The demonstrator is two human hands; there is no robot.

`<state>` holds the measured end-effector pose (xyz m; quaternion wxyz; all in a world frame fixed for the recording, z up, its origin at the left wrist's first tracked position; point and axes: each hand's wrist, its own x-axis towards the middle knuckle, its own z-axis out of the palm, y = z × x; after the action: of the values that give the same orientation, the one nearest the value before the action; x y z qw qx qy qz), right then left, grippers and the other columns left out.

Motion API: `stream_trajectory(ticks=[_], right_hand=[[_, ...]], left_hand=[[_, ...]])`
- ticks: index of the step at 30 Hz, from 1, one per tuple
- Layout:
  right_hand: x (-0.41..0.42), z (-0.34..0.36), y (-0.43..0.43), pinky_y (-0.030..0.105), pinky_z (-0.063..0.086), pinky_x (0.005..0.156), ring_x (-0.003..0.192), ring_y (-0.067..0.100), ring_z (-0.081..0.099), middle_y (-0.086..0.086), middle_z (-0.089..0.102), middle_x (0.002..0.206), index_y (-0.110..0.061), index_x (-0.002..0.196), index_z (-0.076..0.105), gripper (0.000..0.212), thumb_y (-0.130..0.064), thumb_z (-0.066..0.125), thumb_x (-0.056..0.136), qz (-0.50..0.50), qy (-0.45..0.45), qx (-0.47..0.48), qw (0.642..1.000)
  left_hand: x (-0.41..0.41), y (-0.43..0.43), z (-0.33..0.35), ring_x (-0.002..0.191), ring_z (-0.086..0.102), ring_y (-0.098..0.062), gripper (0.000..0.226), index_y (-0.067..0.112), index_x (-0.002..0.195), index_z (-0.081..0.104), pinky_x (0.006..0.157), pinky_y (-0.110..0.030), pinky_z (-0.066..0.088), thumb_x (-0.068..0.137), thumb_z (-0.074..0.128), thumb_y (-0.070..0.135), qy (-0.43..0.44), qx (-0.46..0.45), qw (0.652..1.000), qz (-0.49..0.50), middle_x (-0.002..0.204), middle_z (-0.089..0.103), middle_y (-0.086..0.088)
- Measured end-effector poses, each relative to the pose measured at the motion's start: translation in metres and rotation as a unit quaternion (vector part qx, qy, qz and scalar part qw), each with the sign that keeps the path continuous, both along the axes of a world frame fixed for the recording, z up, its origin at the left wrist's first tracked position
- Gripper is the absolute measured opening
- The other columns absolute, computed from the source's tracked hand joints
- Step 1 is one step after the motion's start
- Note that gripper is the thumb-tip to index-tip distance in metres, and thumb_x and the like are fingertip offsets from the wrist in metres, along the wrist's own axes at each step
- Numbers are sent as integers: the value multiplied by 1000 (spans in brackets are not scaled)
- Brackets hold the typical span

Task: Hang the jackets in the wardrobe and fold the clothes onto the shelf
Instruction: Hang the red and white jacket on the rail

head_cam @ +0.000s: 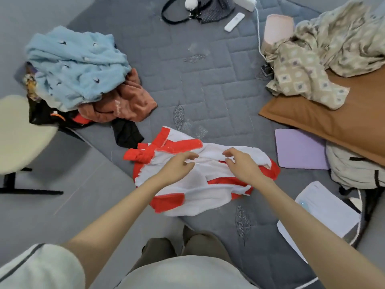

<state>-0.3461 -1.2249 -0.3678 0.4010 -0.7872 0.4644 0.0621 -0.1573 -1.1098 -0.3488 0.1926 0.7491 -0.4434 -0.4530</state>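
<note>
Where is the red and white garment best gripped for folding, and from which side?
Probably the far white edge, pinched from above at two spots: the red and white garment lies rumpled on the mattress, and that edge rises in a fold just beyond the left hand and right hand.

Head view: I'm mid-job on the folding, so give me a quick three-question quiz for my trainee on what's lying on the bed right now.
1. True or false: the red and white garment hangs on a hanger.
2. The purple pad lies on which side of it? A) left B) right C) underneath
3. Fill in: the fleece at far left is light ___.
Key: 1 false; 2 B; 3 blue.
</note>
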Motion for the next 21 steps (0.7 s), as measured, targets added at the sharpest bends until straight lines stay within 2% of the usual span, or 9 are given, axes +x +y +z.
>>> stream_trajectory(ticks=[3, 6, 8, 10, 13, 15, 19, 21], right_hand=[[45, 27, 31, 33, 43, 97, 113, 20, 57, 1, 63, 123, -12, 122, 58, 27, -11, 48, 96, 61, -53, -14, 997], [98, 54, 75, 29, 44, 93, 106, 19, 60, 1, 66, 117, -12, 119, 59, 26, -9, 49, 95, 135, -91, -29, 986], [133, 76, 111, 26, 44, 91, 104, 18, 60, 1, 67, 115, -11, 118, 60, 25, -8, 50, 95, 199, -109, -28, 974], [190, 97, 186, 29, 45, 91, 102, 18, 61, 1, 67, 115, -13, 118, 60, 25, -10, 50, 95, 305, -117, -24, 945], [216, 114, 215, 25, 43, 89, 102, 20, 63, 4, 68, 113, -10, 117, 61, 24, -8, 52, 95, 335, -134, -24, 932], [252, 125, 285, 25, 44, 90, 101, 20, 64, 4, 69, 112, -9, 116, 61, 23, -8, 53, 95, 401, -149, -20, 904], [314, 154, 423, 33, 47, 90, 96, 22, 65, 3, 69, 109, -11, 115, 62, 21, -11, 53, 96, 516, -199, 2, 833], [336, 164, 488, 28, 47, 87, 93, 19, 64, -1, 69, 108, -13, 114, 62, 21, -12, 53, 96, 561, -213, 23, 800]], left_hand=[[36, 51, 26, 114, 49, -7, 36, 9, 129, 56, 85, -2, 34, 94, 48, 4, -21, -42, 997, 68, 133, 55, -2], [67, 120, 60, 112, 51, -11, 36, 8, 129, 57, 85, -2, 32, 93, 52, 2, -51, -80, 982, 164, 128, 57, -5], [86, 174, 81, 106, 51, -11, 36, 7, 128, 57, 81, 1, 31, 93, 52, 0, -59, -108, 962, 244, 123, 56, -5], [106, 276, 100, 103, 50, -11, 35, 6, 128, 56, 78, 3, 32, 94, 51, -1, -92, -137, 918, 361, 122, 54, -5], [109, 324, 107, 97, 52, -12, 33, 7, 127, 56, 73, 2, 37, 95, 51, 1, -74, -136, 891, 426, 122, 55, -2], [112, 407, 119, 92, 54, -14, 31, 8, 125, 56, 72, -3, 39, 95, 52, 2, -88, -147, 836, 522, 119, 58, -1], [111, 551, 137, 87, 58, -25, 31, 11, 121, 53, 68, -20, 42, 94, 50, -3, -119, -181, 701, 679, 116, 62, -5], [104, 610, 153, 88, 57, -26, 31, 8, 121, 53, 69, -22, 42, 94, 48, -5, -138, -193, 633, 737, 117, 62, -9]])
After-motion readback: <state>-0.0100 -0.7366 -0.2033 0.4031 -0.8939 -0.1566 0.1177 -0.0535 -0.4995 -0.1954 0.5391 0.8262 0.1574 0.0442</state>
